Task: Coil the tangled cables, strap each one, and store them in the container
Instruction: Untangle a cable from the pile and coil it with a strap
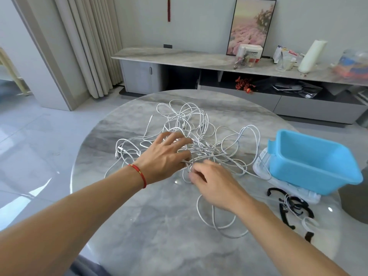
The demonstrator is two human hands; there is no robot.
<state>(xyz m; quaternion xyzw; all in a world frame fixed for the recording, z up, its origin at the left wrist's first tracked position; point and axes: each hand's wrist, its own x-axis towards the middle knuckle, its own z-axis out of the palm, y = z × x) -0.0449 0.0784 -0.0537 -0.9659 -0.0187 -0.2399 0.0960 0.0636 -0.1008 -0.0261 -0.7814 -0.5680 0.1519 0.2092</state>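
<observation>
Right hand [214,184] grip pinches tangled cables [191,132], fingertips hidden; left hand [165,158] spread on top.

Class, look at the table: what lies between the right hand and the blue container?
In the head view, loops of white cable and bare table separate the right hand from the blue container.

Both hands [165,156] in tangled cables [189,124]
</observation>
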